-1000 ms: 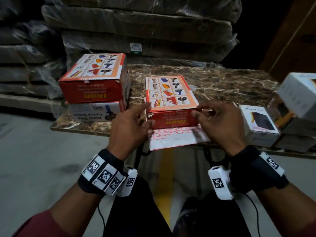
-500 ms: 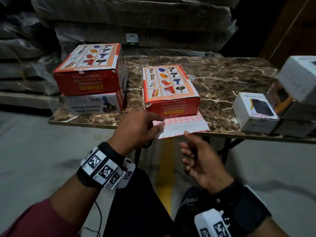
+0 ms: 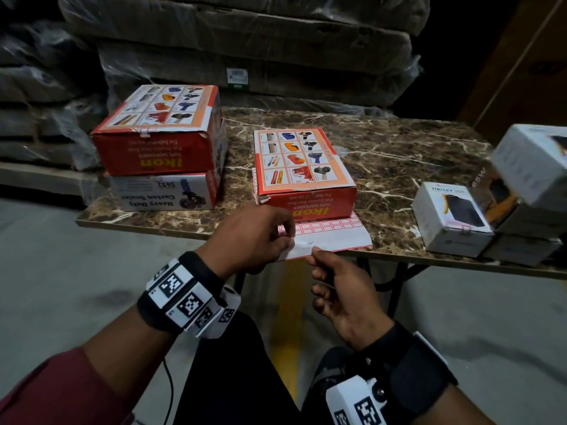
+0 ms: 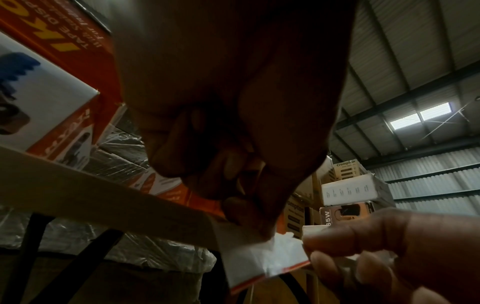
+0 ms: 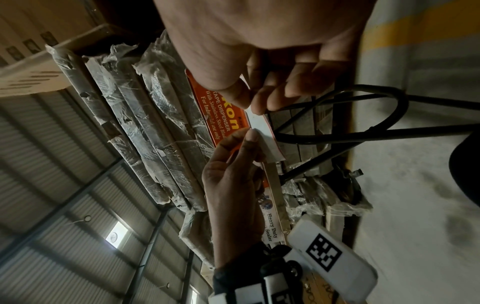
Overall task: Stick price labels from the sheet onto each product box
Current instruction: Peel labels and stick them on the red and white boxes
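A white label sheet (image 3: 331, 233) with red-framed labels lies on the marble table (image 3: 399, 154), pinned under an orange Ikon box (image 3: 303, 173), its near part hanging over the front edge. My left hand (image 3: 288, 237) pinches the sheet's near left part, fingers curled. My right hand (image 3: 314, 253) comes from below and pinches the sheet's near edge between thumb and forefinger. In the right wrist view both hands meet on the sheet (image 5: 262, 125). The left wrist view shows the sheet (image 4: 259, 259) under my left fingers, with the right thumb (image 4: 337, 236) beside it.
At the table's left, a second Ikon box (image 3: 159, 130) sits on a white carton-sealer box (image 3: 159, 191). A white Halley box (image 3: 451, 219) and a stack of other boxes (image 3: 530, 167) stand at the right. Plastic-wrapped cartons (image 3: 245, 41) rise behind the table.
Both hands left the sides of the orange box. The left went down to the sheet; the right dropped below the table edge, then rose to take the sheet's near edge.
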`<state>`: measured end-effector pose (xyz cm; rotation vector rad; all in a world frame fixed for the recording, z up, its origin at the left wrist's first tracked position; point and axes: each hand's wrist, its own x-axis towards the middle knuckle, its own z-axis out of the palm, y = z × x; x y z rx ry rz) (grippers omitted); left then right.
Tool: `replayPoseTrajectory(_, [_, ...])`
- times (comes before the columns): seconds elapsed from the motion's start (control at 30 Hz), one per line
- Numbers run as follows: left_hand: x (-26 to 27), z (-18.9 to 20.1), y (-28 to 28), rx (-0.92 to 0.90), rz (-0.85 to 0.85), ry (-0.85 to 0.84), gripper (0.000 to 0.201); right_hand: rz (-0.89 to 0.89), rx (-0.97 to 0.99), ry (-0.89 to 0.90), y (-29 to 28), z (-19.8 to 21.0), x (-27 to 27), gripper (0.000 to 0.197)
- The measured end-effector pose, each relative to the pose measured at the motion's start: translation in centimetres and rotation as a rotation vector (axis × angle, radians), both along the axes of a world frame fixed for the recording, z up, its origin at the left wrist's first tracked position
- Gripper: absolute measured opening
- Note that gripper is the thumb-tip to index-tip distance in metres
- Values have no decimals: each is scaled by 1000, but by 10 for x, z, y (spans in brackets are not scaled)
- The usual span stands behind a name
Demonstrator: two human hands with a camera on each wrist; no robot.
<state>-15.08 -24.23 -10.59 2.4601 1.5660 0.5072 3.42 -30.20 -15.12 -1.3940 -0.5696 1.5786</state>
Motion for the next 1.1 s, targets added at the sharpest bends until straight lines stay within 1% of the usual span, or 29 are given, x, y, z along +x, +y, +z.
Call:
replayPoseTrajectory(0.23, [3, 4, 9, 36, -81, 96, 3, -47, 48, -58, 5, -3, -1, 42])
replayPoseTrajectory(0.33, [5, 5, 12, 43, -116, 167, 5, -70, 62, -40, 7, -9, -1, 49])
replayPoseTrajectory(0.37, [5, 4, 13, 31, -122, 183, 7, -74, 61, -30, 7, -11, -1, 49])
replayPoseTrajectory(0.43, [3, 3, 15, 15, -148, 182, 8, -69, 53, 0, 8, -13, -1, 41])
replayPoseTrajectory(0.5, [0, 2, 15, 13, -181, 141, 7, -61, 50, 22, 9, -14, 0, 36])
replayPoseTrajectory(0.67, [-8, -1, 10, 60, -229, 40, 6, -59, 64, 25, 10, -16, 1, 32])
replayPoseTrajectory(0.77, [-9, -2, 8, 51, -206, -29, 11, -64, 76, 20, 11, -18, 3, 34])
replayPoseTrajectory(0.83, [-11, -2, 7, 46, -178, -78, 7, -67, 83, 18, 11, -20, 4, 34])
replayPoseTrajectory(0.9, [-12, -1, 7, 28, -168, -160, 2, -71, 91, 13, 10, -21, 5, 36])
replayPoseTrajectory(0.97, [-11, 0, 6, -7, -158, -259, 6, -80, 98, -7, 10, -22, 6, 39])
replayPoseTrajectory(1.03, [-10, 1, 5, -74, -125, -376, 7, -74, 110, -46, 8, -20, 8, 38])
replayPoseTrajectory(1.1, [-8, 0, 1, -143, -92, -500, 9, -57, 143, -130, 2, -14, 12, 40])
